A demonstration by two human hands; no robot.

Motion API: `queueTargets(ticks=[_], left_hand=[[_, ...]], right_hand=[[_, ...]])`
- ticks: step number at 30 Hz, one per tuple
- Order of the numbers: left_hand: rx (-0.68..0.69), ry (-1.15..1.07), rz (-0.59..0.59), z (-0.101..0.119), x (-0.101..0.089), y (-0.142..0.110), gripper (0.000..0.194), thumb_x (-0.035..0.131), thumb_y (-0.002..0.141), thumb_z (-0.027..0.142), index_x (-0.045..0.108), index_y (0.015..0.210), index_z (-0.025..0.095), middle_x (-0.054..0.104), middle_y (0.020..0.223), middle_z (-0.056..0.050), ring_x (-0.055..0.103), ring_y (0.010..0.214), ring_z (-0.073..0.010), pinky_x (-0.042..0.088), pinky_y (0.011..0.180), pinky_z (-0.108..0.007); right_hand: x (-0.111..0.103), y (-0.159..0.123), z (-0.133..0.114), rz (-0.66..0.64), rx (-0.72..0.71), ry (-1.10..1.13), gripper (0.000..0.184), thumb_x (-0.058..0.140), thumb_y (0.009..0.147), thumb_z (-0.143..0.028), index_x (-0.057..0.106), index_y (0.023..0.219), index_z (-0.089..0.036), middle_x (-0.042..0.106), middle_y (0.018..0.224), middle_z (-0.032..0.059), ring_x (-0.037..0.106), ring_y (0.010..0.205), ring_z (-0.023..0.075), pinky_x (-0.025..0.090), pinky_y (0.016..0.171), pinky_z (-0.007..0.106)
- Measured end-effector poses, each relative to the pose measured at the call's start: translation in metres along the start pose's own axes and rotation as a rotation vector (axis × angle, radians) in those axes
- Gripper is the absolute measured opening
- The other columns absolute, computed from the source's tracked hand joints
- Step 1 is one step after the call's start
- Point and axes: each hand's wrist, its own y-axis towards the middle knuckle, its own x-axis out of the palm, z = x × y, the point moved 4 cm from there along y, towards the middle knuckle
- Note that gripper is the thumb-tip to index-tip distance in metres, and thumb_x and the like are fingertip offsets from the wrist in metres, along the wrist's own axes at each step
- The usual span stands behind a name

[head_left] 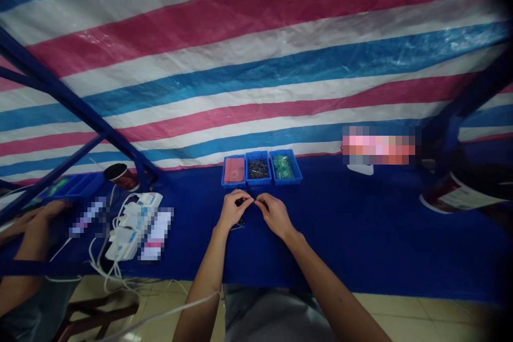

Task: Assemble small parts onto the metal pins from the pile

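My left hand (233, 209) is closed in a pinch, thumb against fingertips, just in front of the blue bins. Close beside it my right hand (276, 215) is pinched too, its fingertips almost meeting the left ones. Whatever sits between the fingertips is too small to make out. A few thin dark pieces, perhaps screws (239, 224), lie on the blue table beneath my left hand. Behind the hands stand three blue bins: one with a pinkish-red flat stack (234, 169), one with many dark screw-like pieces (258, 169), one with green plastic packets (282, 166).
Left of my arms lie a white power strip (134, 224) with cables and a blurred phone-like object (157, 235). A dark red cup (122, 177) stands behind. Another person's hands (38, 222) rest at far left. A large container (460, 192) stands at right.
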Motion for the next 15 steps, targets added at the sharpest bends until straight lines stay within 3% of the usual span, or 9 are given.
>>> queueTargets(ticks=[15], left_hand=[[-0.016, -0.003, 0.023, -0.0035, 0.0000, 0.0007, 0.022, 0.068, 0.086, 0.036, 0.072, 0.078, 0.016, 0.067, 0.077, -0.005, 0.061, 0.074, -0.0162, 0.047, 0.072, -0.028]], right_hand=[[0.0023, -0.0002, 0.0005, -0.017, -0.003, -0.022, 0.014, 0.052, 0.097, -0.028, 0.063, 0.091, -0.023, 0.067, 0.086, 0.0013, 0.063, 0.075, 0.0172, 0.043, 0.070, 0.027]])
